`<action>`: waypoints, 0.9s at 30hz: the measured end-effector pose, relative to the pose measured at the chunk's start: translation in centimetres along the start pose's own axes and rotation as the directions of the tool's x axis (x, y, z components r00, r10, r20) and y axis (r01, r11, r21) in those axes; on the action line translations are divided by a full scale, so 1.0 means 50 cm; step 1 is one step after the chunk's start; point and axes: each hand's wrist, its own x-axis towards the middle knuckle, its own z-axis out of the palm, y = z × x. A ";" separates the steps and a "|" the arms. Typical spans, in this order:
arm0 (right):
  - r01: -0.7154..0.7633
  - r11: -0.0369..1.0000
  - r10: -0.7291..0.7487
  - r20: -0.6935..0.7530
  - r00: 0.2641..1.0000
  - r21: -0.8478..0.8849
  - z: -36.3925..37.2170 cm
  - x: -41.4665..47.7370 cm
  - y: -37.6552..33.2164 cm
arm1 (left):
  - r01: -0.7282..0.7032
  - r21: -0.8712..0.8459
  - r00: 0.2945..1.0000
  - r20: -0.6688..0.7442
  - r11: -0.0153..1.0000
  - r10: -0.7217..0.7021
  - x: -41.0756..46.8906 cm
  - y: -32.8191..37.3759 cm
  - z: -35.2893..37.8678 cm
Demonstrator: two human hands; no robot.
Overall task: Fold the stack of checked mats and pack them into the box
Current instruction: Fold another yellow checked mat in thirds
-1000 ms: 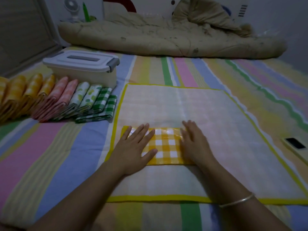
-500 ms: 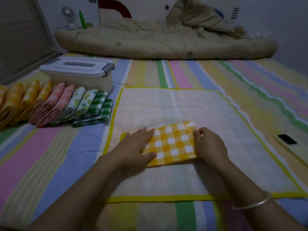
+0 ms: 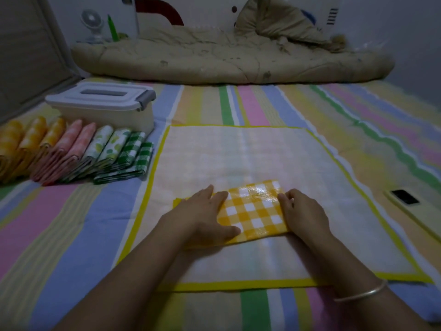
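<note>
Pressing and gripping the mat (image 3: 253, 211): I am working on a glossy yellow-and-white checked piece, folded into a small oblong, its top catching the light. It is lying on the near middle of the spread mat (image 3: 238, 158), a pale sheet with a yellow border that is covering the striped sheet (image 3: 59, 223).

My left hand (image 3: 202, 216) is lying flat on the mat's left part, fingers straight and close together, thumb along the near edge. My right hand (image 3: 300, 211) is at the right end, its fingers (image 3: 285, 199) curling over that edge and holding it. A bangle (image 3: 360, 293) is sitting on the right wrist.

Compared with a second ago: both hands were then lying flat on the mat, which was square to me. It is now turned slightly anticlockwise, more of the check is showing between my hands, and my right hand is curled at the end instead of flat.

The long axis is running left to right, with the right end swung a little away from me and the left end nearer.

To the left, a row (image 3: 71, 151) of folded mats, yellow, pink, leaf-print and green check, is leaning in front of the box (image 3: 102, 108), whose lid is on. A phone (image 3: 405, 197) is lying at the right.
</note>
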 end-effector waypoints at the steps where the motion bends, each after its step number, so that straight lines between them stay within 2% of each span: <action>1: 0.004 1.000 -0.004 -0.001 1.000 0.012 -0.001 -0.001 0.000 | 0.005 0.007 1.000 0.019 1.000 -0.005 0.003 0.000 -0.004; 4: 0.011 0.992 -0.012 0.013 1.000 0.123 -0.012 0.003 -0.004 | 0.011 0.020 0.999 0.043 1.000 -0.012 0.007 -0.002 -0.004; 8: 0.058 0.955 -0.068 0.024 0.997 0.290 -0.050 0.011 -0.031 | 0.005 0.092 1.000 -0.015 0.996 -0.004 0.008 -0.008 0.022; 11: -0.038 0.840 -0.052 0.150 0.987 0.541 -0.085 -0.008 -0.077 | -0.002 0.192 0.991 -0.134 0.981 0.029 0.017 -0.013 0.041; 15: -0.176 0.728 -0.103 0.360 0.927 0.662 -0.112 -0.034 -0.133 | -0.032 0.182 0.955 -0.286 0.983 0.084 0.023 -0.027 0.061; 17: -0.180 0.674 -0.158 0.379 0.912 0.716 -0.105 -0.044 -0.154 | -0.059 0.153 0.928 -0.355 0.986 0.110 0.023 -0.031 0.072; 18: -0.115 0.698 -0.186 0.334 0.924 0.707 -0.092 -0.047 -0.164 | -0.075 0.136 0.914 -0.386 0.988 0.122 0.022 -0.033 0.076; 20: 0.144 0.836 -0.255 0.143 0.956 0.530 -0.055 -0.052 -0.178 | -0.110 0.087 0.900 -0.415 0.990 0.137 0.020 -0.037 0.086; 21: 0.246 0.870 -0.307 0.080 0.948 0.427 -0.031 -0.054 -0.184 | -0.144 0.012 0.891 -0.433 0.990 0.135 0.020 -0.043 0.092; 22: 0.305 0.879 -0.354 0.073 0.932 0.366 -0.005 -0.057 -0.190 | -0.217 -0.144 0.874 -0.470 0.966 0.127 0.019 -0.048 0.091; 23: 0.341 0.879 -0.397 0.115 0.910 0.334 0.021 -0.060 -0.195 | -0.316 -0.390 0.849 -0.523 0.865 0.074 0.014 -0.052 0.084; 24: 0.355 0.883 -0.419 0.175 0.891 0.309 0.047 -0.065 -0.203 | -0.401 -0.638 0.827 -0.560 0.658 -0.039 0.013 -0.059 0.074; 25: 0.362 0.896 -0.421 0.235 0.876 0.257 0.068 -0.073 -0.214 | -0.449 -0.813 0.823 -0.538 0.370 -0.183 0.009 -0.067 0.061; 26: 0.377 0.907 -0.417 0.276 0.866 0.187 0.084 -0.082 -0.222 | -0.452 -0.888 0.837 -0.455 0.084 -0.304 0.009 -0.073 0.046; 27: 0.397 0.912 -0.409 0.297 0.863 0.102 0.099 -0.091 -0.229 | -0.443 -0.887 0.853 -0.372 -0.129 -0.367 0.009 -0.085 0.035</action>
